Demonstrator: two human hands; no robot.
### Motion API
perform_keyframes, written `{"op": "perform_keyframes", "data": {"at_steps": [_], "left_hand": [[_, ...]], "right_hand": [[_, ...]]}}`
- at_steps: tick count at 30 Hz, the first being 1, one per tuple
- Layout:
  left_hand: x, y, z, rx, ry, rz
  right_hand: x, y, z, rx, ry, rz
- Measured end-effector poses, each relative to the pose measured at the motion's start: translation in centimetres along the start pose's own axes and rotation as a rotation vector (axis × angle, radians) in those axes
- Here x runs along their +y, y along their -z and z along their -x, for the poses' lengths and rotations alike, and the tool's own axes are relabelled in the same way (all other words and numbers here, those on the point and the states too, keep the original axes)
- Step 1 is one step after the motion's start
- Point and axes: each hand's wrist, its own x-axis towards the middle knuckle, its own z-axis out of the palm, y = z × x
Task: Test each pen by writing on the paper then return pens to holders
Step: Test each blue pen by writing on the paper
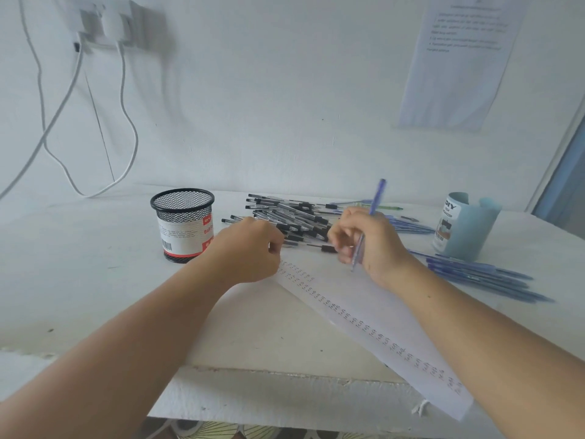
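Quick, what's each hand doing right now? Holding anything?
Left hand: fingers curled, at the far end of the paper; whether it holds anything cannot be told.
Right hand: gripping a blue pen, tip down.

A white table (79, 264) with a chipped front edge stands against a plain white wall (269, 106), behind the grip of the right hand (373, 239) on the blue pen (377, 198). Far up and left of the grip, wall sockets (104, 23) feed white cables (122, 71) that droop to the tabletop. Up and right of it hangs a printed sheet (459, 64); farther right stands a pale frame (557, 156). The light is soft.
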Motion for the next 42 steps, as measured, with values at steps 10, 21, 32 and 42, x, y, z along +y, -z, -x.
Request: {"op": "perform_keyframes", "data": {"at_steps": [10, 21, 32, 42], "left_hand": [[0.5, 0.2, 0.4, -0.007, 0.005, 0.009], [0.7, 0.4, 0.4, -0.008, 0.026, 0.008], [0.8, 0.5, 0.5, 0.004, 0.019, 0.007], [0.4, 0.4, 0.3, -0.009, -0.005, 0.030]], "right_hand": [[-2.9, 1.5, 1.1, 0.056, -0.115, 0.113], [-3.8, 7.6, 6.7, 0.150, 0.238, 1.026], [-3.9, 15.7, 10.9, 0.203, -0.044, 1.408], [-3.1, 16.0, 10.1, 0.267, -0.006, 1.418]]}}
